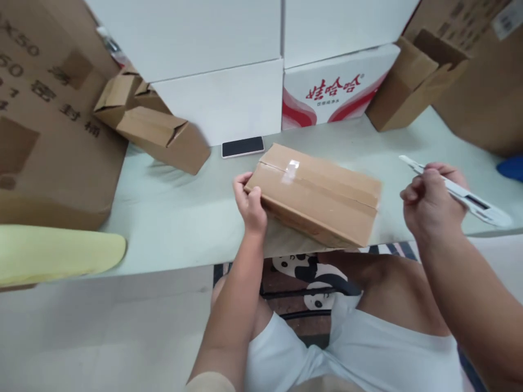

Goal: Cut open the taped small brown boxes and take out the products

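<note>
A brown cardboard box [318,188] lies at the front of the pale table, its top flaps closed and a piece of clear tape across the seam near the left end. My left hand [250,204] grips the box's left end, thumb on the near top edge and fingers around the far side. To the right of the box, my right hand [435,198] is closed around a white utility knife [469,200], held above the table. The knife's narrow tip points left, toward the box, without touching it.
A smartphone [243,147] lies behind the box. Small cardboard boxes [163,136] stand at the back left, and an opened carton [412,81] at the back right. White cartons [220,103] form a wall behind. A yellow roll [61,253] sits at the left edge.
</note>
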{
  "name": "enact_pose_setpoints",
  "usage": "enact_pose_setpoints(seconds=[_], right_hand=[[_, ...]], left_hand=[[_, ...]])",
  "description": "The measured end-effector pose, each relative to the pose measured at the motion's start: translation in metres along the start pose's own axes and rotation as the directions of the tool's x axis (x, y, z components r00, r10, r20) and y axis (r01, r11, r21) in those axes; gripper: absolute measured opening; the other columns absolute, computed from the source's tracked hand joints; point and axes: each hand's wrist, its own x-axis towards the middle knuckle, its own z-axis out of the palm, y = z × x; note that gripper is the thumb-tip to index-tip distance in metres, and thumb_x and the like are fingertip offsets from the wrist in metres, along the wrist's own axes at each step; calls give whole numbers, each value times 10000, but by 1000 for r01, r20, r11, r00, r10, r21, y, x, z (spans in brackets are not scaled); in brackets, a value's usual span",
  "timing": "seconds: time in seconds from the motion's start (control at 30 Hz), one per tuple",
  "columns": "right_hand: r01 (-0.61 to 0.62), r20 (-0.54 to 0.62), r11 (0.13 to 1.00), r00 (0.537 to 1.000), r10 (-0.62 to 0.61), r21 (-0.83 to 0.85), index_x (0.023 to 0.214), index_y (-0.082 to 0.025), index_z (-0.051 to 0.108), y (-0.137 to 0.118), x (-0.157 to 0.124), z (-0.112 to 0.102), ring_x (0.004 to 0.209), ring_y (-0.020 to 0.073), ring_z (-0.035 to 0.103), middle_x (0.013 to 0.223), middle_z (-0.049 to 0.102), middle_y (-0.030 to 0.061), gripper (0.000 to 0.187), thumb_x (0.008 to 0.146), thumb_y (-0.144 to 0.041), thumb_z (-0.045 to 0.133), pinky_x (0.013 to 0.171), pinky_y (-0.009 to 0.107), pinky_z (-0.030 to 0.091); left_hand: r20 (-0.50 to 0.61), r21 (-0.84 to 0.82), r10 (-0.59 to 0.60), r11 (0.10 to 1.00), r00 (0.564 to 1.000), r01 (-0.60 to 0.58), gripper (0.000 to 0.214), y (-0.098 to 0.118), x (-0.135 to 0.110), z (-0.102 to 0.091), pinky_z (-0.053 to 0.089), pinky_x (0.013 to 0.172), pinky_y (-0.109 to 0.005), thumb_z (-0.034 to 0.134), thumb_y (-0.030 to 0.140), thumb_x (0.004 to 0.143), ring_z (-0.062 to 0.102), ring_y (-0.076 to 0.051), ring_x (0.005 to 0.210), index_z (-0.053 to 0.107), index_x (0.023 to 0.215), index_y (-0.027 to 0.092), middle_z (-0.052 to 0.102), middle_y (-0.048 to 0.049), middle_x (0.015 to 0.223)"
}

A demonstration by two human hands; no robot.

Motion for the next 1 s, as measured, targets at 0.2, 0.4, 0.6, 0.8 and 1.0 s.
enact_pose_setpoints(seconds=[0.2, 0.4, 0.6, 0.8, 1.0], right_hand=[[-73, 391, 993, 915, 102, -88, 751, -333, 704, -66, 13, 61, 509, 115, 370, 571, 449, -31, 331, 609, -321, 1002, 520, 325, 203], [-159, 634, 963, 728, 262, -216, 705, -244, 655, -69, 31, 164, 509, 61, 293, 537, 371, -75, 323, 619, -211, 964, 506, 287, 274], [-242, 633, 873, 610, 477, -424, 751, -167, 654, -57, 17, 240, 531, 23, 429, 632, 525, -49, 190, 862, -64, 769, 550, 215, 427], [-83, 676, 802, 491, 549, -591, 788, -141, 659, -46, 8, 267, 546, 54, 542, 655, 598, -16, 195, 975, -157, 712, 497, 206, 386], [19, 754, 839, 450, 479, -544, 855, -129, 679, -43, 4, 273, 650, 42, 594, 720, 699, -16, 161, 966, -12, 671, 600, 184, 407]], left_hand=[[89, -44, -35, 998, 995, 39, 270, 1, -3, 0, 525, 917, -380, 581, 377, 836, 642, -229, 985, 557, 1062, 231, 663, -66, 1058], [189, 12, -60, 998, 980, 59, 262, 8, -1, -7, 530, 970, -399, 611, 394, 862, 655, -243, 1045, 552, 1062, 236, 687, -75, 1075], [234, 0, -95, 995, 968, 97, 216, 16, 2, -10, 524, 971, -400, 615, 356, 861, 645, -240, 1041, 551, 1028, 234, 673, -73, 1062], [224, -3, -103, 994, 969, 107, 207, 16, 3, -8, 524, 969, -402, 646, 337, 854, 639, -239, 1027, 551, 1014, 245, 676, -60, 1044], [227, -2, -105, 994, 968, 108, 214, 17, 3, -7, 525, 976, -411, 652, 340, 852, 641, -244, 1034, 549, 1012, 240, 675, -67, 1053]])
